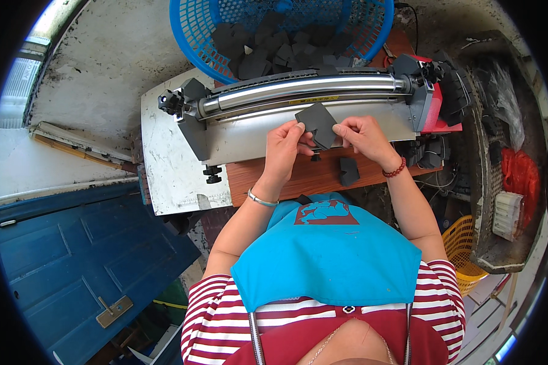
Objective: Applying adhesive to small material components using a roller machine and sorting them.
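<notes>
A flat dark-grey square sheet piece [318, 124] is held up between my hands, turned so that its corners point up and down. My left hand [285, 146], with a silver bangle at the wrist, pinches its left edge. On the right edge, my right hand [365, 139] grips it between thumb and fingers; red beads circle that wrist. Just beyond the piece lies a machine with a shiny metal roller [304, 91] and a sloping metal plate [243, 135]. Another small dark piece [349, 171] rests on the brown wooden tabletop [286, 181] below my hands.
Behind the machine stands a blue plastic basket [192, 38] with many dark pieces [280, 52] inside. Black knobs [212, 174] stick out at the machine's left. A yellow basket [460, 243] and a dark tray [482, 201] with a red bag [520, 176] are at right. A blue door [73, 255] is lower left.
</notes>
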Motion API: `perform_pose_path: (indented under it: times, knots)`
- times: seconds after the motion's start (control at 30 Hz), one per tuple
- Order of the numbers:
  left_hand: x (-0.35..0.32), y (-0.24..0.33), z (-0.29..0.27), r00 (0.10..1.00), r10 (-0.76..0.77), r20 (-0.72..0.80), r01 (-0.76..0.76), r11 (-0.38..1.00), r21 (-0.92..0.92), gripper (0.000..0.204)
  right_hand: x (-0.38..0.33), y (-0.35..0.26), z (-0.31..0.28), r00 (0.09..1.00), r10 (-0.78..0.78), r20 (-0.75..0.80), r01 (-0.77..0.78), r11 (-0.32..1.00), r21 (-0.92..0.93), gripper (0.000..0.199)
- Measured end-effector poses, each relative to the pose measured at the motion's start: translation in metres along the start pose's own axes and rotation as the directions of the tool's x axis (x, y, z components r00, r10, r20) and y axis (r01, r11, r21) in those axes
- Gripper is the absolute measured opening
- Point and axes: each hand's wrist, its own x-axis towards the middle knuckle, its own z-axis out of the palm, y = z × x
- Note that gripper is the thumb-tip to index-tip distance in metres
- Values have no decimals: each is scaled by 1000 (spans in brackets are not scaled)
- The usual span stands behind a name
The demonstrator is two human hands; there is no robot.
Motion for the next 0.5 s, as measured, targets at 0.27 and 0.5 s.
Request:
perform_pose_path:
  times: [0.27, 0.5]
  knots:
    - [4, 0, -7, 951, -83, 297, 191, 914, -358, 19, -8, 1, 5, 982, -16, 187, -76, 875, 477, 26]
    - [3, 1, -6, 999, -48, 23, 50, 991, -121, 14, -12, 5, -1, 999, 27, 39, -43, 856, 515, 26]
